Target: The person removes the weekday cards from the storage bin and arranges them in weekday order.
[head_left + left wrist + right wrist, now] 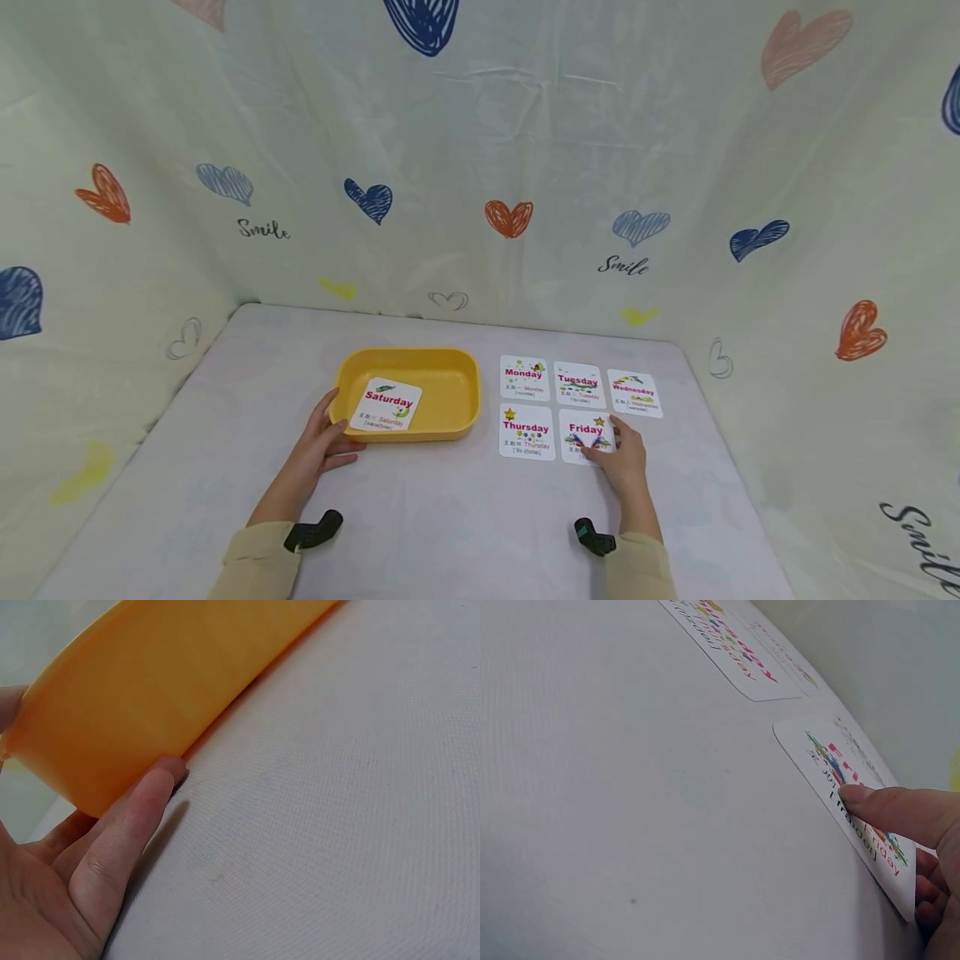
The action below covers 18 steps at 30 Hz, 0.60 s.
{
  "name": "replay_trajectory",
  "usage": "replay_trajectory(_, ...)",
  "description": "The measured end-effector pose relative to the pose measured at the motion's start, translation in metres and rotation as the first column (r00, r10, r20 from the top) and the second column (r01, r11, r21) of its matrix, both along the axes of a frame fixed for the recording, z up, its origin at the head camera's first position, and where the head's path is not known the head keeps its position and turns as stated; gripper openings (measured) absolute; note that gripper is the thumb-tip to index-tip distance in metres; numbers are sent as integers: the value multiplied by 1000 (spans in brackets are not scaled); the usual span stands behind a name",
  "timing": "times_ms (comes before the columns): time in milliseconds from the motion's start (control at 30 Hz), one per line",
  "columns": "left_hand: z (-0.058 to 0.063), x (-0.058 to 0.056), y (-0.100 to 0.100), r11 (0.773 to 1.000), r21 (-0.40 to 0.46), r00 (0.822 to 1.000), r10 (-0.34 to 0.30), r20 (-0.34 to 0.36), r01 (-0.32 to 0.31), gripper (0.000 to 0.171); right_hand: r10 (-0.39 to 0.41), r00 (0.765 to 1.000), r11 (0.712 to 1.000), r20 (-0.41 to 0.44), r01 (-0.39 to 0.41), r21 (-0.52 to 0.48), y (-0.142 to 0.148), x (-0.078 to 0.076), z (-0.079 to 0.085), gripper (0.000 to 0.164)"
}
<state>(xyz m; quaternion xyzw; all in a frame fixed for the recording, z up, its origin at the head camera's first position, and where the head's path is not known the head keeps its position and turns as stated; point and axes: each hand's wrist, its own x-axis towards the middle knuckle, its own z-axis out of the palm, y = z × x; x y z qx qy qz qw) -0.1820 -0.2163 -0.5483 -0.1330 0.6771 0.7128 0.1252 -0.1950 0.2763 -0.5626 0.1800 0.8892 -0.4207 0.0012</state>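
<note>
A yellow tray (450,392) stands on the table, with a white Saturday card (388,403) lying tilted inside its left part. My left hand (309,450) holds the tray's left end; in the left wrist view its fingers (124,840) lie along the outer wall and base. On the right, my right hand (628,462) pinches the Friday card (583,423) at its right side. The thumb (900,806) presses on the card's printed face, while the other fingers sit at its edge, partly hidden behind it.
Above the Friday card lie the Monday (523,379), Tuesday (579,386) and Wednesday (634,393) cards in a row. The Thursday card (527,433) is just left of Friday. A heart-patterned curtain (555,150) encloses the white table (450,533) at the back and sides.
</note>
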Motion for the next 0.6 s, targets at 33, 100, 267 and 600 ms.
replay_trajectory(33, 0, 0, 0, 1000, -2, 1000, -4, 3, 4, 67, -3, 1000, 1000, -6, 3, 1, 0, 1, 0, 84)
replay_trajectory(100, -1, 0, 0, 1000, -2, 1000, -7, 11, 7, 67, -10, 1000, 1000, -14, 10, -1, -1, 2, -1, 83)
replay_trajectory(267, -2, -1, 0, 1000, 8, 1000, 9, 6, -9, 67, -10, 999, 1000, -33, 10, 6, -3, 5, -1, 83)
replay_trajectory(600, -4, -3, -1, 1000, 12, 1000, 21, 4, -21, 68, -166, 982, 964, -89, 143, -224, -4, 9, 20, 78)
